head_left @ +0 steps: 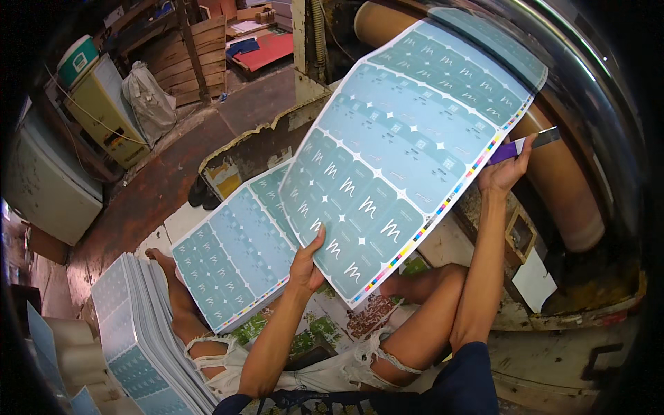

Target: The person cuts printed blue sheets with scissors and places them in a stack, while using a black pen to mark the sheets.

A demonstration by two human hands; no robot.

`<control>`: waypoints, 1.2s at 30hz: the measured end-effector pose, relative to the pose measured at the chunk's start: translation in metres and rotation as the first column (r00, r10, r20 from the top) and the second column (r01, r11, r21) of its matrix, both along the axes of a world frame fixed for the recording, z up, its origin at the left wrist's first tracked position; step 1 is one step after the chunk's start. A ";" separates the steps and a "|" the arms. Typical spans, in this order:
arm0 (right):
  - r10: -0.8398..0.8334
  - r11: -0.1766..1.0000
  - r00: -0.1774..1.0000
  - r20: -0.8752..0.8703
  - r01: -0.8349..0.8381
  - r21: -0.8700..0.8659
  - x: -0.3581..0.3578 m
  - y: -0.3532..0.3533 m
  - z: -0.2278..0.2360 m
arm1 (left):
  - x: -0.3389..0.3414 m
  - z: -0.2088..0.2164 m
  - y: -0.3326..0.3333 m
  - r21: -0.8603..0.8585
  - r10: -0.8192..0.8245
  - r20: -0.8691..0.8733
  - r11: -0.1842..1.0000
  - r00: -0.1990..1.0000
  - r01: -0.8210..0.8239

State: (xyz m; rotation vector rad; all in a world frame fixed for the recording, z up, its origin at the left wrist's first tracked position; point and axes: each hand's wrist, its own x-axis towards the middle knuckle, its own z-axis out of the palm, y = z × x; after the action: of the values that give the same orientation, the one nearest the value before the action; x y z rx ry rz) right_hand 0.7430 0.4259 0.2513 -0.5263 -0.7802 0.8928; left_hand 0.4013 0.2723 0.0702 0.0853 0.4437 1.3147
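A large printed sheet point(370, 166) in teal and light blue, with a colour strip along its right edge, slants up and away from me. Its far end curves against the shiny roller point(588, 62) of a machine. My left hand point(307, 265) pinches the near left edge, thumb on top and fingers underneath. At the right edge, my right hand point(508, 169) grips a purple-handled tool with a flat metal blade point(506, 152); whether these fingers also touch the sheet is unclear. Below and left lies a stack of similar sheets point(232, 252), partly covered by the raised one.
A tall stack of printed sheets point(149, 339) stands by my left leg. A brown cylinder point(564, 187) sits under the roller. Farther off are a yellowish cabinet point(107, 111), a grey sack point(149, 104) and a red board point(266, 52). A white card point(534, 280) hangs at right.
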 end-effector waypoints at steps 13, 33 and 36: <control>-0.221 0.896 0.970 0.100 0.243 -0.372 0.059 0.030 -0.005 | -0.032 0.001 -0.014 -0.139 -0.057 -0.453 0.990 0.890 -0.007; -0.431 0.812 0.831 0.353 0.527 -0.250 0.152 0.079 0.035 | -0.082 0.026 -0.024 -0.195 -0.140 -0.723 0.981 0.677 -0.005; -0.427 0.800 0.772 0.471 0.565 -0.203 0.160 0.082 0.062 | -0.084 0.041 -0.026 -0.217 -0.144 -0.739 0.976 0.659 -0.031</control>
State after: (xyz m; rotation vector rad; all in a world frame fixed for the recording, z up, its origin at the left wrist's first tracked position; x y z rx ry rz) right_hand 0.9028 0.5075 0.3131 -1.1966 -0.8009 0.4019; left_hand 0.3177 0.2464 0.1115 0.4808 1.2898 1.1116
